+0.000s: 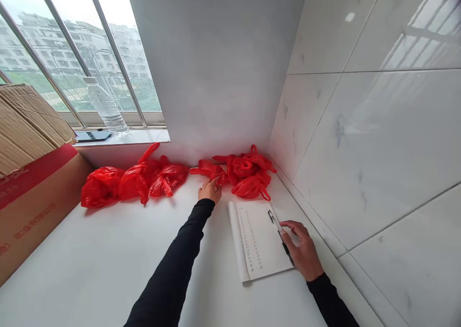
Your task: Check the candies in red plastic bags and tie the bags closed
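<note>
My left hand (210,190) reaches to the back of the white table, its fingers closed on a small red plastic bag (213,169). Just right of that bag lies a heap of knotted red plastic bags (250,169). An open notebook (272,255) with handwritten columns lies in front of the heap, its cover folded to the left. A pen (276,225) with a clear barrel and black ends rests slanted on the page. My right hand (304,250) is over the notebook's right edge, thumb and fingers apart beside the pen; whether they touch it I cannot tell.
More tied red bags (135,180) sit along the back left of the table (144,255). A cardboard box (39,207) stands at the left. A water bottle (106,107) and a phone (93,136) rest on the sill by the barred window. Marble tiles (378,139) wall the right side.
</note>
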Demonstrator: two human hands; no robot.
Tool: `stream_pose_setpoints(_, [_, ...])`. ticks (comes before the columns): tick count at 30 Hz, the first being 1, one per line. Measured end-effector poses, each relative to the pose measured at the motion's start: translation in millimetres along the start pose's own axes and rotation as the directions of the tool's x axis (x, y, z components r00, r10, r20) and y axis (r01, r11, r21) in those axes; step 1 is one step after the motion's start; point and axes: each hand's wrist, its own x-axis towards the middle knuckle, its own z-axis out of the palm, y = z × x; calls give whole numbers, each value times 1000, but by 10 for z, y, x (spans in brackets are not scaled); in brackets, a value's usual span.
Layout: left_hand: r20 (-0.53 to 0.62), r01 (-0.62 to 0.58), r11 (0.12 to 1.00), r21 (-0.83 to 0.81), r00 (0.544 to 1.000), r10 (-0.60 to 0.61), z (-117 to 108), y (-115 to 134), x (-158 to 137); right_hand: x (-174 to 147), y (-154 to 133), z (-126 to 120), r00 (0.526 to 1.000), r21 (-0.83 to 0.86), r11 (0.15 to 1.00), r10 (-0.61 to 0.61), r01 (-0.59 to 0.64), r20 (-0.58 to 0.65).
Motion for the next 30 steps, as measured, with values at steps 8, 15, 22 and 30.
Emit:
stream_pose_setpoints(8, [-18,-69,997,-27,997,68,-283,-547,-1121,-77,-133,113,962,-94,970,-206,224,177])
stream_pose_setpoints(15, [-100,-59,995,-78,994,51,-255,-338,-986,-116,-87,182,943,-267,907,-294,326,154])
stream_pose_setpoints(22, [-116,8,977,-211,993,-33,-99,-217,-736,-144,-130,241,911,-407,819,-399,405,103])
stream_pose_setpoints(30, [-259,-189,886,-424,962,82,-587,-570,-2052,-226,-194,260,890,-403,802,-448,442,85])
